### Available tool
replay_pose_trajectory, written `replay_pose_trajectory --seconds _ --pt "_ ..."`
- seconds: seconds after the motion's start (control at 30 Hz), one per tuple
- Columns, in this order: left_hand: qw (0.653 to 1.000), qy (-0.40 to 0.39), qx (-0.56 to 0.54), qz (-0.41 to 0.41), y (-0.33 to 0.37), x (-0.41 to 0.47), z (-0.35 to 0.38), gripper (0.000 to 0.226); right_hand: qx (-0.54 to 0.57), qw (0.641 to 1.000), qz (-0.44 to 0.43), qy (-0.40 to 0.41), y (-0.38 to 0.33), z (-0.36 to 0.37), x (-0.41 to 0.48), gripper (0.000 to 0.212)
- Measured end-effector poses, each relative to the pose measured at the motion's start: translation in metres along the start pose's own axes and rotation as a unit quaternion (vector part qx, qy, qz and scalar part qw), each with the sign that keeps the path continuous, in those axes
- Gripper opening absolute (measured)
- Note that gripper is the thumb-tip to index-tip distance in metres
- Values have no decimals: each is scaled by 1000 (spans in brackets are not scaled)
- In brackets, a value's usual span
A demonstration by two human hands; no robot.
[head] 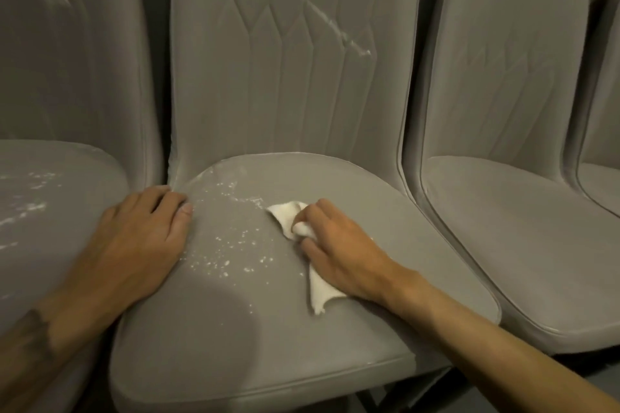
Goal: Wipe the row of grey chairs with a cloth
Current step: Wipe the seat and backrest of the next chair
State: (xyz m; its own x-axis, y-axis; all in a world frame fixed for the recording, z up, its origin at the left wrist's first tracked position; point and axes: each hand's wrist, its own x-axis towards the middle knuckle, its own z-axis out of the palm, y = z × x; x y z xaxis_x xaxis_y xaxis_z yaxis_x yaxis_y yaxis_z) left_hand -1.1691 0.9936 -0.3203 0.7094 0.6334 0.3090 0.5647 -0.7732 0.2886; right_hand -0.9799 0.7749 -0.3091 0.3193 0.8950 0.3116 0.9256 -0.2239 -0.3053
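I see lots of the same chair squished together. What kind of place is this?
Hard to say for sure: maybe a furniture shop or storeroom. Identical grey chairs stand packed side by side, white dust speckles the middle seat, and the right hand holds a white cloth on it.

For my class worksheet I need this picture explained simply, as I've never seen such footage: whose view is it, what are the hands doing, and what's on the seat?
One camera, worn on a person's head, looks down at their own bare hands; no machine. The left hand rests flat on the edge of the middle grey padded chair. The right hand grips a small white cloth pressed on that seat. Between the hands lie scattered white specks. Beside it stand similar grey chairs.
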Motion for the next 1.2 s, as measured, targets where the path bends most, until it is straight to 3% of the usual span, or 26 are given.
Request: replay_pose_trajectory --seconds 0.1,0.17,0.23,0.33,0.47,0.53,0.67,0.73,0.83,0.9,0.97,1.1,1.2 --pt "1000 -14 17 10 1 -4 -7 66 -16 1000 15 -14 24 -11 8 21" --pt "996 -68 45 31 -1 -9 -10 50 -47 993 106 -10 46 -18 28 20" --pt "996 -75 30 37 -8 -7 -7 45 -67 985 159 4 49 -15 47 24" --pt "1000 -29 -2 -8 -6 -1 1 62 -37 994 101 5 25 4 49 24" --pt "997 40 29 64 -15 -1 10 54 -1 999 -20 -25 8 3 21 25" --pt "990 70 59 111 -18 -3 9 40 -41 999 10 -21 30 -5 28 20" --pt "987 92 60 121 -19 -3 10 30 -86 983 164 4 53 -8 64 23" --pt "986 100 56 120 -21 -2 13 31 -67 987 144 13 36 4 68 25" --pt "986 89 61 126 -23 -2 12 37 11 1000 -6 -9 2 17 41 21" --pt "987 82 65 123 -22 -3 10 39 21 998 -51 -44 1 11 32 20" --pt "990 74 61 108 -17 -3 6 38 -15 999 -30 -42 19 4 43 18" --pt "993 66 45 89 -14 -3 6 43 -70 990 122 -16 36 5 84 23" --pt "993 73 16 91 -18 -3 6 38 -19 999 45 -10 12 22 76 20"
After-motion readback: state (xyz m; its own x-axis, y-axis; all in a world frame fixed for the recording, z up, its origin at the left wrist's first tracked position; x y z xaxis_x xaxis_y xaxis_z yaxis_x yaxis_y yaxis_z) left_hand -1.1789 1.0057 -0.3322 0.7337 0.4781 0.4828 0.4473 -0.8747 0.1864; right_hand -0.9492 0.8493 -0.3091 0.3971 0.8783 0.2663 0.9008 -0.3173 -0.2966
